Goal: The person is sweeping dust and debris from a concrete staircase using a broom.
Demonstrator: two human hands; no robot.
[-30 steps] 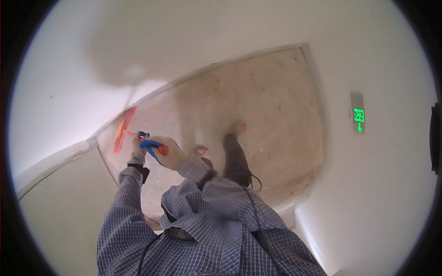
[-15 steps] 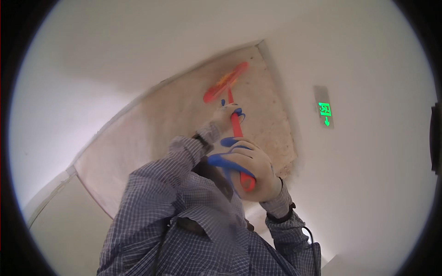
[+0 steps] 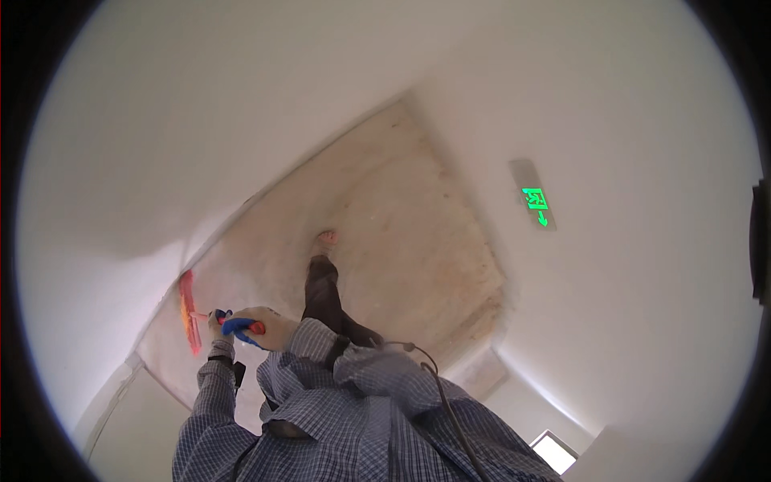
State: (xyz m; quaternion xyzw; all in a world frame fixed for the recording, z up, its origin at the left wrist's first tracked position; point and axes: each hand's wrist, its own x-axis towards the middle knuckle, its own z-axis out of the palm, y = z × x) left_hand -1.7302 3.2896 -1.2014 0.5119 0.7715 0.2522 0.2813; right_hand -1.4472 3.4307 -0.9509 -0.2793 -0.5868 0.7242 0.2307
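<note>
A red broom (image 3: 189,312) with yellow among its bristles is at the left of the floor, its head close to the foot of the left wall. My left hand (image 3: 217,324), in a white glove with blue coating, is closed round the handle near the head. Higher up, my right hand (image 3: 268,328), gloved alike, wraps the handle's end, whose red tip shows past the blue fingers. Most of the handle between is hidden by the gloves.
Dusty, stained floor (image 3: 385,217) narrows to a corner between two pale walls. A green lit exit sign (image 3: 533,198) hangs on the right wall. My dark-trousered leg (image 3: 322,289) stands mid-floor. A cable (image 3: 442,398) hangs over my sleeve; a bright window (image 3: 554,452) shows low right.
Both hands have carried the broom from the far corner area to the left, beside the left wall. My leg has come into sight, and the view has shifted.
</note>
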